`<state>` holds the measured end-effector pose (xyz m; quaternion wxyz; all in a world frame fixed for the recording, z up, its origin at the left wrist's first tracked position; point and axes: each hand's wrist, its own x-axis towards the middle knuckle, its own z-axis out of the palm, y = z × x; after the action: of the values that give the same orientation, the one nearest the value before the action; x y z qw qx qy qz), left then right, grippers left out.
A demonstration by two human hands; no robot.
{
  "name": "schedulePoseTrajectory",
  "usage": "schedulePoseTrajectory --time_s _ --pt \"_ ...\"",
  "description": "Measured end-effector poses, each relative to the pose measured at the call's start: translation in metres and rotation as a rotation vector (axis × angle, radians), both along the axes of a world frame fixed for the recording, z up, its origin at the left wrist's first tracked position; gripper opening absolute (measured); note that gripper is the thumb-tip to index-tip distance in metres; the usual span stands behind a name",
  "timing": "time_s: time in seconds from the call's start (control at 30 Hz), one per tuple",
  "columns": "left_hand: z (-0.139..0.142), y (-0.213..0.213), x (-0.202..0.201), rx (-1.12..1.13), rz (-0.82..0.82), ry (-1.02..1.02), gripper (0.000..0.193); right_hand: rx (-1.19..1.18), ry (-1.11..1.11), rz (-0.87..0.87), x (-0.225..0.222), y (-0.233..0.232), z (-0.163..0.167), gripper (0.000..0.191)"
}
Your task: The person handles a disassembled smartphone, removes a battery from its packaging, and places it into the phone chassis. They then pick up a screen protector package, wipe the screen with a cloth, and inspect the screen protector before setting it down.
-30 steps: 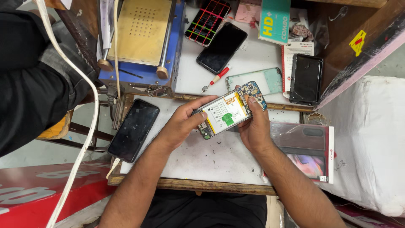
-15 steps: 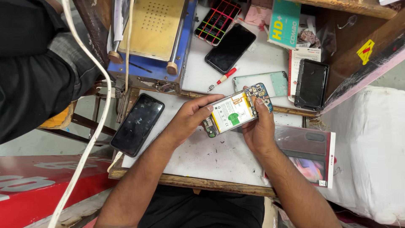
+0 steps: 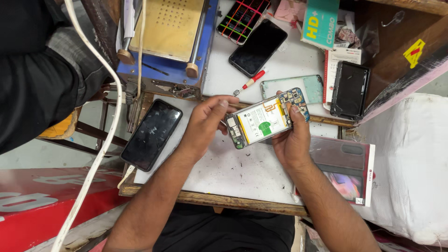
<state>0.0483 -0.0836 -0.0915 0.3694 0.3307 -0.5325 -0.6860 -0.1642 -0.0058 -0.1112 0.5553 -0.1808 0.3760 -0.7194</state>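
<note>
Both hands hold an opened phone [image 3: 266, 122], its back cover off so that the pale battery with a green patch and the circuit boards at each end show. The left hand [image 3: 205, 123] grips the phone's near-left end, its fingers [image 3: 223, 106] curled narrow around the edge with the thumb on top. The right hand [image 3: 291, 142] cradles the phone from below, its fingers closed around the far-right end and one fingertip pressed on the board there. The phone hangs tilted just above the white worktop [image 3: 242, 170], not resting on it.

Just beyond the phone lie a red-handled screwdriver [image 3: 249, 83] and a pale green back cover [image 3: 313, 88]. Farther beyond it lies a dark phone [image 3: 257, 48], face up. Left of the opened phone, a black phone with a scuffed screen [image 3: 151, 134] lies on the worktop's edge. Right of it stands a black phone frame [image 3: 350, 89], and nearer, under the right wrist, a flat retail box [image 3: 347, 168]. Beyond and to the left sits a blue machine with a yellow plate [image 3: 168, 32].
</note>
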Motion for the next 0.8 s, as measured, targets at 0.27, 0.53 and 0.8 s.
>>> schedulePoseTrajectory --time_s 0.27,0.53,0.8 --pt "-0.002 -0.004 0.012 0.115 0.145 0.452 0.051 0.019 -0.012 -0.015 -0.001 -0.002 0.000 0.059" --pt "0.002 -0.008 0.018 0.300 0.047 0.710 0.062 0.019 0.010 -0.020 -0.001 0.000 0.004 0.057" --pt "-0.001 -0.002 0.016 0.201 0.115 0.546 0.061 -0.004 0.011 -0.022 0.000 -0.002 0.003 0.058"
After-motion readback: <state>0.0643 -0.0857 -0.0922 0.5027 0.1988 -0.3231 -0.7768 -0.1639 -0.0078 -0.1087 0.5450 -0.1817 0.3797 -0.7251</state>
